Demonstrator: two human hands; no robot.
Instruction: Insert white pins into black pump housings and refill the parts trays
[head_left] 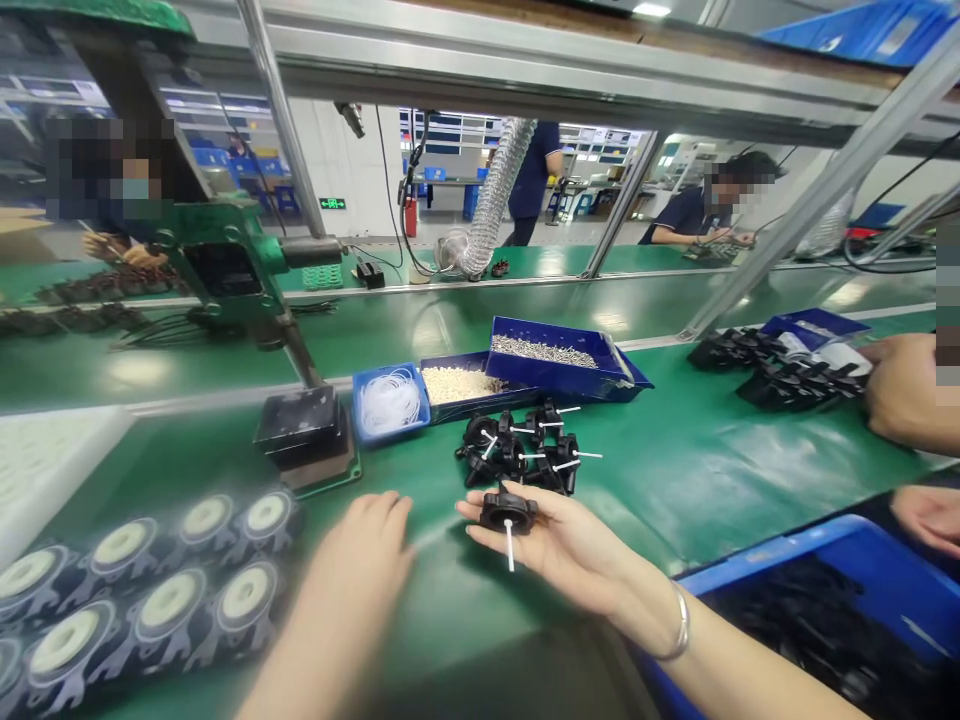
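My right hand (570, 550), with a silver bangle at the wrist, holds a round black plastic part (508, 512) between thumb and fingers. A thin white stick juts down from its centre. Just beyond it, several similar black parts with white sticks (517, 450) lie grouped on the green bench. My left hand (364, 545) is over the bench to the left, back upward and smeared by motion. Its fingertips are turned down out of sight, so its grip is unclear. Nearest to it is the dark base of the green press (307, 430).
Blue bins hold clear rings (388, 400), cream pieces (459, 384) and small metal pieces (544, 352). Black parts with pale discs (172, 603) stand at left. At lower right is a blue crate (892, 545); a co-worker's arm (904, 390) reaches in at right.
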